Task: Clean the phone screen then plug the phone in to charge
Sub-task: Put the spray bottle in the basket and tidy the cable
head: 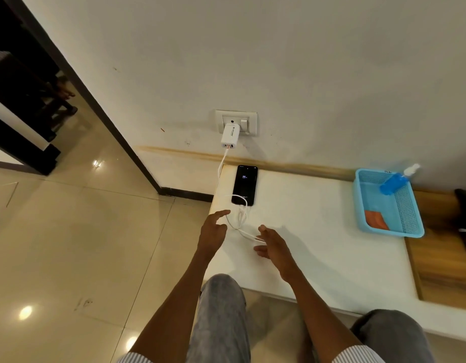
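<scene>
A black phone (245,185) lies face up on the white tabletop (318,231) near the wall, its screen lit with small text. A white cable (221,163) runs from the white charger (230,136) in the wall socket (237,122) down to the phone's near end, where it is plugged in and loops loosely. My left hand (213,231) hovers just left of the loops with fingers spread, holding nothing. My right hand (272,244) is open just below the loops, its fingertips close to the cable; contact is unclear.
A blue plastic basket (410,224) stands at the table's right with a blue spray bottle (395,182) leaning in it and an orange cloth (376,220) on its bottom. Beyond it lies a wooden surface (441,260). Tiled floor and a dark door frame (95,106) are at left.
</scene>
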